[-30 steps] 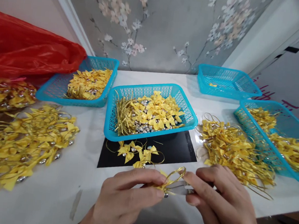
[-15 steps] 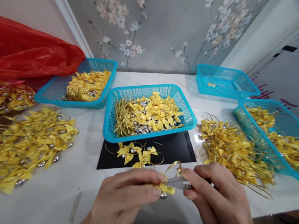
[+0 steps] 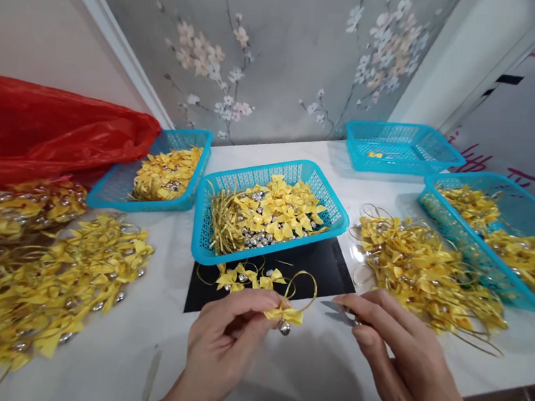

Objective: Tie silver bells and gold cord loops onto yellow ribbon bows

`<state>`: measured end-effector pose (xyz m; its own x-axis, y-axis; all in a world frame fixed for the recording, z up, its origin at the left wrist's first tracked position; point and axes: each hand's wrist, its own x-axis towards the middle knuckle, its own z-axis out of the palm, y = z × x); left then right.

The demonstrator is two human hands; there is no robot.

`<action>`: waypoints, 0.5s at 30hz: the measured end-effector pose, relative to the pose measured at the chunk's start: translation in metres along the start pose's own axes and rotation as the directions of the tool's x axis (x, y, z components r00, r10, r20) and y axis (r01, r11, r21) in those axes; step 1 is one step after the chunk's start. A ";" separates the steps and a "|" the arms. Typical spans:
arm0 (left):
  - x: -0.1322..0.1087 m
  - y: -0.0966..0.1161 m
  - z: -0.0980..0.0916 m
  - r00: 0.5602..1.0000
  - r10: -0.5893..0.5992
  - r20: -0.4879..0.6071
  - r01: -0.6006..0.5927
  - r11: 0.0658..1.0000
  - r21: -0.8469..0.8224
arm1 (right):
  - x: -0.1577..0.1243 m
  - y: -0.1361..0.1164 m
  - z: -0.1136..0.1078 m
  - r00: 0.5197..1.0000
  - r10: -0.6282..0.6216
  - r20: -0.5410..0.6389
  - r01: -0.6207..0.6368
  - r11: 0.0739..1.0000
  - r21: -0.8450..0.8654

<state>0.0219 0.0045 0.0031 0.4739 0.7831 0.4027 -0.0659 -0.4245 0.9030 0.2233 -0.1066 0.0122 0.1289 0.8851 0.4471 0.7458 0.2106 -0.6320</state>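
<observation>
Between its thumb and fingers my left hand (image 3: 231,341) pinches a yellow ribbon bow (image 3: 289,316). A small silver bell (image 3: 285,329) hangs below the bow, and a gold cord loop rises from it. My right hand (image 3: 399,355) grips small scissors (image 3: 338,312), whose blades point left toward the bow, a short gap away; their handles are mostly hidden by the fingers. Just beyond my left hand, a few more bows with bells (image 3: 249,278) lie on a black mat (image 3: 321,274).
A blue basket (image 3: 267,258) of bows and bells stands ahead, resting partly on the mat. Loose bow piles lie left (image 3: 67,289) and right (image 3: 420,270). More blue baskets stand back left (image 3: 142,207), back right (image 3: 401,168) and far right (image 3: 487,260). A red plastic bag (image 3: 58,132) is at left.
The scissors have drawn back to the right, away from the bow. My left hand has turned slightly, and the bow with its bell and loop shows more fully. The camera view has shifted.
</observation>
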 end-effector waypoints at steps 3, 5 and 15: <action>0.001 0.001 0.002 0.998 -0.055 -0.001 0.055 0.998 -0.008 | 0.001 -0.002 0.003 0.998 0.026 0.049 -0.029 0.997 0.076; 0.001 0.001 0.002 0.997 -0.075 -0.002 0.075 0.997 -0.010 | 0.002 -0.003 0.004 0.998 0.027 0.060 -0.032 0.997 0.076; 0.000 0.000 0.002 0.997 -0.081 0.018 0.082 0.996 -0.023 | 0.006 -0.017 0.006 0.984 0.177 0.001 -0.168 0.930 0.327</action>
<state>0.0237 0.0029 0.0029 0.4936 0.8066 0.3251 -0.0472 -0.3485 0.9361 0.2077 -0.1025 0.0214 0.2587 0.9087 0.3276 0.4586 0.1829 -0.8696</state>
